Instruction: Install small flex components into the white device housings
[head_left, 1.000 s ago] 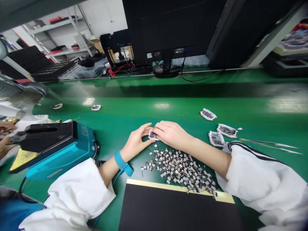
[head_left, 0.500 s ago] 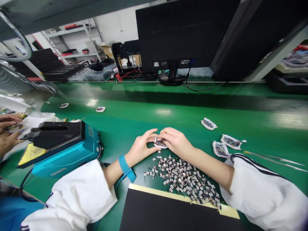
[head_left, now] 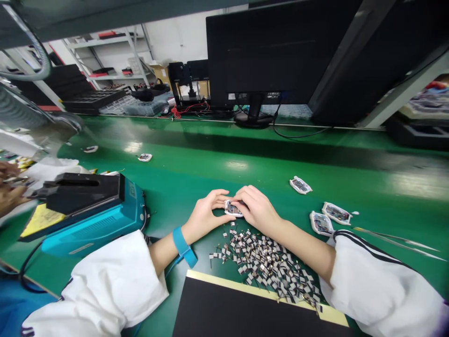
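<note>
Gripping a white-rimmed circuit module (head_left: 233,208) between the fingertips of both hands, the person's left hand (head_left: 205,214) and right hand (head_left: 257,208) meet over a glossy green workbench (head_left: 224,164), each curled inward and clenched on one end. The module is small, flat and rounded-rectangular, with a soft-looking white border around a dark, patterned board. Its long axis runs roughly crosswise to the person, tilting slightly down toward the right hand, and the board face is tipped up toward the camera, though the fingers hide part of it. Directly below the hands lies a loose, spread heap of small silver-and-black rectangular components (head_left: 266,264), some trailing thin wires. Three similar modules (head_left: 322,223) lie to the right, beside slender metal tweezers (head_left: 396,242) with tips pointing right. A blue wrist strap (head_left: 183,246) encircles the left wrist, and white sleeves (head_left: 105,285) with dark stripes cover both forearms. A black mat with a yellow edge (head_left: 245,304) sits just beyond the heap, nearest the person. At left stands a teal-and-black bench machine (head_left: 94,220), and past it a co-worker's hand (head_left: 9,187) is partly visible.
</note>
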The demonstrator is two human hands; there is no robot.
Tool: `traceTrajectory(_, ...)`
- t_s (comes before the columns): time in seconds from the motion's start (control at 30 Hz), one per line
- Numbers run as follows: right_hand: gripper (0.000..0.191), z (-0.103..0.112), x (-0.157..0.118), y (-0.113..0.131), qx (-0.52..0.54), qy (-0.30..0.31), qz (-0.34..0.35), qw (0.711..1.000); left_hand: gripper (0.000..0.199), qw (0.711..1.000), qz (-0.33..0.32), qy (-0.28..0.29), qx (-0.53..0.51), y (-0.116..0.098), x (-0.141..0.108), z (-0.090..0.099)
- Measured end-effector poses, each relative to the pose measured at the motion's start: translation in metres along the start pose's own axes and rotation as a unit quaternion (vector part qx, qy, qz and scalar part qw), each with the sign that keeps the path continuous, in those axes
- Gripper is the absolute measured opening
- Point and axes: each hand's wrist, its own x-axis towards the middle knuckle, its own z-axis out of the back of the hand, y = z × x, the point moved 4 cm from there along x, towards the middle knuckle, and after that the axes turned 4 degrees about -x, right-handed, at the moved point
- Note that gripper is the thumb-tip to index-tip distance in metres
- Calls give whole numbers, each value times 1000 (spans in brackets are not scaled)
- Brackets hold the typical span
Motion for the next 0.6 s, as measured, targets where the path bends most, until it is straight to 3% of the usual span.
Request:
traceTrajectory(0.13, 15, 0, 0, -3, 14, 11, -17, 1000, 49, 999, 23, -7, -36, 3, 0, 0)
traceTrajectory(0.33, 25, 4, -1, 2, -125, 89, 45, 987, 49, 996, 68, -40, -44, 7, 2, 3)
traceTrajectory(0.6, 19, 2, 1, -1, -82, 54, 36, 994, 53, 996, 81, -3, -47, 7, 1, 1)
